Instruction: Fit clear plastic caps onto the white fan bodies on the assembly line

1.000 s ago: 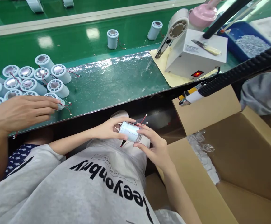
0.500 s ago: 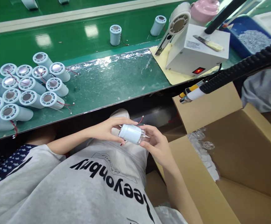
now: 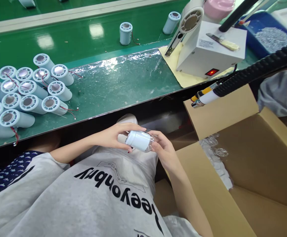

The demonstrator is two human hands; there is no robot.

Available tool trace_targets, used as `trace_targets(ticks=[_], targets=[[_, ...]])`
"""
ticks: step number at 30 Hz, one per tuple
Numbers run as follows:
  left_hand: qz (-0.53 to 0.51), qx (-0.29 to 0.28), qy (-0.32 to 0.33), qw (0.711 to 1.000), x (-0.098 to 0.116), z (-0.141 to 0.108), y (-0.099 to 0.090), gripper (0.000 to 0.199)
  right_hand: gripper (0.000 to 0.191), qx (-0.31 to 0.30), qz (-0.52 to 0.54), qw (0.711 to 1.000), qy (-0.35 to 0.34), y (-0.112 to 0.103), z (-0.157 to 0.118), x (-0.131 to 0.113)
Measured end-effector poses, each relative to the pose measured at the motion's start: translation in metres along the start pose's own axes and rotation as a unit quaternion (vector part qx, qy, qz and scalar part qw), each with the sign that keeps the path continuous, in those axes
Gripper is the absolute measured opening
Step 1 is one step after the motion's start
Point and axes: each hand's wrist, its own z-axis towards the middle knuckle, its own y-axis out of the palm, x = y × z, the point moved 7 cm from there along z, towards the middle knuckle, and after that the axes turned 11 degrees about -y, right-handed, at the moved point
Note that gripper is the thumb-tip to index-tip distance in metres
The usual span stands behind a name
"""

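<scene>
Above my lap I hold a light blue cylinder (image 3: pixel 138 140) lying on its side, with clear plastic at its right end. My left hand (image 3: pixel 117 135) is closed round the cylinder's left end, thumb below and fingers above. At the other end, my right hand (image 3: pixel 163 148) pinches the clear plastic part between thumb and fingers. The inside of the clear part is hard to make out. Several matching blue cylinders (image 3: pixel 32 103) with metal-centred ends and thin red wires stand grouped on the bench at the left.
Two more cylinders stand on the green belt (image 3: pixel 79 39). A white box-shaped machine (image 3: pixel 214 49) with a lit red switch carries a knife (image 3: pixel 222 42). A black ribbed hose with a tool tip (image 3: pixel 202 100) hangs over an open carton (image 3: pixel 264 158) holding clear plastic parts.
My right thumb has moved up onto the clear end, and the red wire above the held cylinder no longer shows. The cylinders on the belt have shifted slightly right.
</scene>
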Motion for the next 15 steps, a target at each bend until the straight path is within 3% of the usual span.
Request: trace_targets(ticks=[4,7,10,13,15], targets=[[-0.043,0.003,-0.020,0.999,-0.006,0.001,-0.001,0.074,0.052,0.009,0.017,1.000,0.007,-0.001,0.000,0.008],[-0.129,-0.004,-0.035,0.991,-0.019,0.015,-0.002,0.087,0.050,0.037,0.035,0.999,-0.004,-0.006,0.001,0.020],[-0.223,-0.020,-0.062,0.973,-0.035,0.052,0.000,0.091,0.057,0.146,0.076,0.986,-0.018,-0.024,0.003,0.039],[-0.289,-0.014,-0.094,0.953,-0.046,0.106,0.006,0.085,0.067,0.269,0.109,0.956,-0.041,-0.053,0.006,0.060],[-0.304,-0.012,-0.101,0.947,-0.047,0.143,0.012,0.083,0.070,0.312,0.108,0.942,-0.065,-0.071,0.011,0.068]])
